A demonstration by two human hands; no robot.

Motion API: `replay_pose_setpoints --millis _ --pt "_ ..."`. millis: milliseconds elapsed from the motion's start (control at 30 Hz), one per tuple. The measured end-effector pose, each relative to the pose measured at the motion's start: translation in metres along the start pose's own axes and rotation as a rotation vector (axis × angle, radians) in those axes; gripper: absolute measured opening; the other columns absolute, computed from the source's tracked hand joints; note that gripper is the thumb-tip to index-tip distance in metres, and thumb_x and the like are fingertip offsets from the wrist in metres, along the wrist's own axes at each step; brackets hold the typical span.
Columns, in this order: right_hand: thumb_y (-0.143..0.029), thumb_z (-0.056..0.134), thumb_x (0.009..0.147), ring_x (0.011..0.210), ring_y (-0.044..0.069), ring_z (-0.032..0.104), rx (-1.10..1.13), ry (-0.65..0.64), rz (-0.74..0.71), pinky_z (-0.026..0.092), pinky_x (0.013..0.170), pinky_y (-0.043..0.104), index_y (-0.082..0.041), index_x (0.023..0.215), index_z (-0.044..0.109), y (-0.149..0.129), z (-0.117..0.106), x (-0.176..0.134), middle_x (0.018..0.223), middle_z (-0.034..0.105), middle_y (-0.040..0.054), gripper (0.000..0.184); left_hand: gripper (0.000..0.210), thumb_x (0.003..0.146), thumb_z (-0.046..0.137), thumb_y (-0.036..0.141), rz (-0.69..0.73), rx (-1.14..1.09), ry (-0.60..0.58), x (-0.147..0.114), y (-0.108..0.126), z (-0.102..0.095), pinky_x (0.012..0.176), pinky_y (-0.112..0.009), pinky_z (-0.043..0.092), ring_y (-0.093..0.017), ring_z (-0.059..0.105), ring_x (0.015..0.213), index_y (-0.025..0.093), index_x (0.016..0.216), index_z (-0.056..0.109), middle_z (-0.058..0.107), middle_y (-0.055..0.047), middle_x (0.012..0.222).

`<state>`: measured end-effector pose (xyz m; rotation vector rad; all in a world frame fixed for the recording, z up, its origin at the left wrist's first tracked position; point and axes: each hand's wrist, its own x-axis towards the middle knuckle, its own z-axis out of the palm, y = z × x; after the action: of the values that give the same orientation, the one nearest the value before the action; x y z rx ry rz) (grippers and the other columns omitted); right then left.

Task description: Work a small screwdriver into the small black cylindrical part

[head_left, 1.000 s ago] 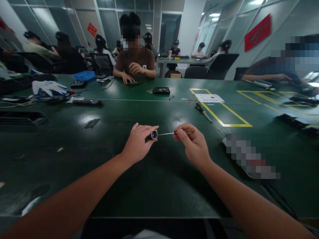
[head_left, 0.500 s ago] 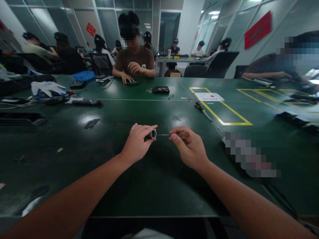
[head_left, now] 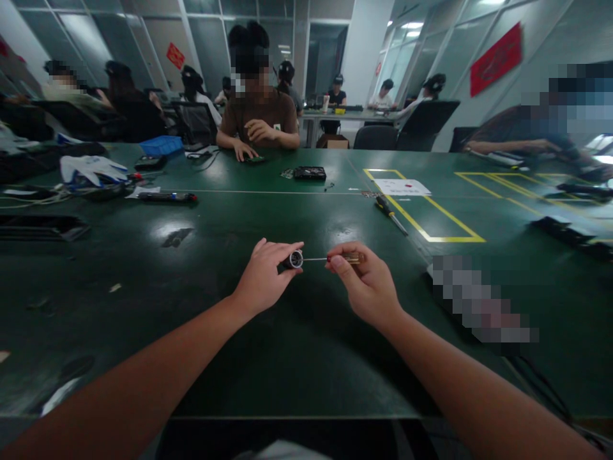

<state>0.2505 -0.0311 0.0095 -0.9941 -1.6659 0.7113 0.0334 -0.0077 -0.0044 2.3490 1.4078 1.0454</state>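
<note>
Between thumb and fingers, my left hand (head_left: 265,273) grips a small dark cylinder with a silver rim (head_left: 295,259); its open round end faces right and toward me. My right hand (head_left: 366,281) is closed around the see-through amber handle of a screwdriver (head_left: 353,258). The thin metal shaft points left and its tip meets the rim end of the cylinder; whether it reaches inside, I cannot tell. Both hands are held over the near middle of the green table (head_left: 268,370).
A second screwdriver (head_left: 391,214) lies beyond my right hand, by yellow tape and a white paper (head_left: 403,186). A black case (head_left: 310,173) sits farther back. White gloves (head_left: 93,171), a pen-like tool (head_left: 167,197) and a blue bin (head_left: 161,145) are at left. A co-worker (head_left: 261,121) sits opposite.
The cylinder's open end has turned slightly more toward me, and it has shifted a touch to the right. Both hands keep their grips; the screwdriver has barely moved.
</note>
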Motion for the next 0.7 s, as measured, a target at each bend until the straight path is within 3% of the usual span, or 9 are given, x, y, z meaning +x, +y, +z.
replay_pose_setpoints --millis 300,500,700 --pt "-0.04 0.06 0.098 0.08 0.02 0.069 -0.043 -0.06 -0.01 0.054 0.073 0.033 -0.023 0.103 0.066 0.0 -0.002 0.001 0.086 0.07 0.0034 0.019 0.044 0.087 0.074 0.019 0.016 -0.038 -0.011 0.001 0.0 -0.001 0.119 -0.06 0.03 -0.025 0.065 0.119 0.025 0.13 0.066 0.072 -0.005 0.127" --pt "-0.04 0.064 0.096 0.077 0.02 0.069 -0.08 -0.057 0.004 0.052 0.07 0.033 -0.024 0.108 0.065 -0.001 -0.002 0.001 0.085 0.072 0.003 0.02 0.041 0.082 0.077 0.014 -0.027 -0.178 -0.034 -0.001 -0.001 0.002 0.102 -0.043 0.053 -0.023 0.069 0.111 0.023 0.122 0.07 0.074 -0.004 0.12" --pt "-0.04 0.063 0.096 0.077 0.019 0.069 -0.026 -0.056 0.047 0.053 0.073 0.033 -0.021 0.101 0.068 -0.002 0.001 0.005 0.082 0.072 0.0031 0.02 0.039 0.081 0.074 0.006 -0.015 -0.271 -0.101 -0.003 -0.003 0.01 0.106 -0.04 0.052 -0.021 0.068 0.115 0.023 0.116 0.072 0.074 -0.004 0.123"
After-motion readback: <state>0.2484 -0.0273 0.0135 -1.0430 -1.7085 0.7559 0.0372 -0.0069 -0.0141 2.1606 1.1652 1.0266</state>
